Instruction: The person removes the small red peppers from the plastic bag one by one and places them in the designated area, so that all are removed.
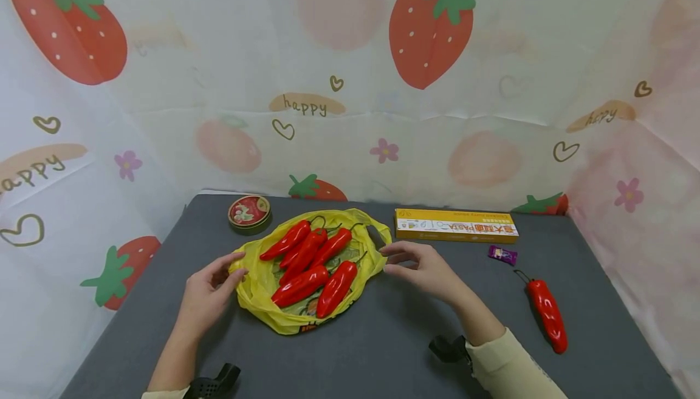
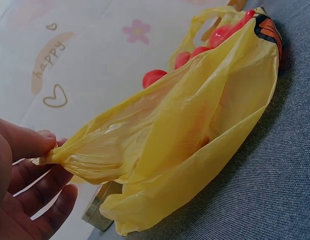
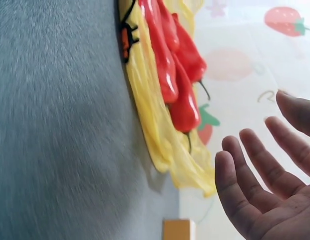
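A person's left hand (image 1: 206,289) pinches the gathered edge of a yellow plastic bag (image 1: 253,302) between thumb and fingers, at the bag's 9 o'clock. The right hand (image 1: 425,267) is just beside the bag's 3 o'clock edge, its fingers apart and gripping nothing; whether a fingertip brushes the plastic cannot be told.

The bag lies at the middle of a dark gray tabletop (image 1: 350,365), its mouth spread wide around several glossy red chili peppers (image 1: 337,289). Most of their stems point toward 1 or 2 o'clock.

Seen from the bag, a round tin (image 1: 249,212) with a red lid stands near it at 10 o'clock. A yellow-and-white pasta box (image 1: 456,226) lies between 2 and 3 o'clock, and a small purple wrapped candy (image 1: 502,255) at 3. Just past 3, well apart, lies a single red chili pepper (image 1: 549,317), its stem toward 11 o'clock. Behind the tabletop hangs a strawberry-printed cloth (image 1: 350,144).
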Available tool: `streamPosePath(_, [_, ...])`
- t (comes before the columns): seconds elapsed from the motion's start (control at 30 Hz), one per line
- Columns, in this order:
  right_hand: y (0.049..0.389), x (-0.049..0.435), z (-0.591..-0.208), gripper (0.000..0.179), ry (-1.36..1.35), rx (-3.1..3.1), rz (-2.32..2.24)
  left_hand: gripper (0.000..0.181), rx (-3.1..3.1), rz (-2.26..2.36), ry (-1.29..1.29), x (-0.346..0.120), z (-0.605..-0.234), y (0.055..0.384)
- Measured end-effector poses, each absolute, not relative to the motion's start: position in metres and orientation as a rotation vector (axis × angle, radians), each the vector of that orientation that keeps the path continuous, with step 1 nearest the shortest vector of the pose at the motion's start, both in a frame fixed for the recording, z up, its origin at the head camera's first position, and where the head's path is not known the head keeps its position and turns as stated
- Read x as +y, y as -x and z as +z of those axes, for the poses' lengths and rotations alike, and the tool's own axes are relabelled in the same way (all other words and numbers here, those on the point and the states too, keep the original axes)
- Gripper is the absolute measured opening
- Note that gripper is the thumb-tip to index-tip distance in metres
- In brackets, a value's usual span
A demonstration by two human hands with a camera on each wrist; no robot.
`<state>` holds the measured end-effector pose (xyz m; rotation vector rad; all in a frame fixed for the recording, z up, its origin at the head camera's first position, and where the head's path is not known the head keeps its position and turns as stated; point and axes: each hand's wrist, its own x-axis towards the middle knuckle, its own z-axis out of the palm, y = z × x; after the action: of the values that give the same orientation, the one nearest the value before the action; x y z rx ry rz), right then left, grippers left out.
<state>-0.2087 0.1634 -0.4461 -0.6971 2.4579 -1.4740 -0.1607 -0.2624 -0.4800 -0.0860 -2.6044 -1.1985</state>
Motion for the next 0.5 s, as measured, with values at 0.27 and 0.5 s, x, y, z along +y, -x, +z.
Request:
streamPosePath(0.27, [0.216,0.138,-0.456,0.039,0.735,2.355,-1.489,0.036,-2.608,-1.188,0.073,-0.262,-0.481,0.16])
streamPosePath(0.5, [0.226,0.122,-0.463,0.039,0.762,2.341,-1.47,0.036,-2.604,-1.186,0.078,-0.262,-0.482,0.161])
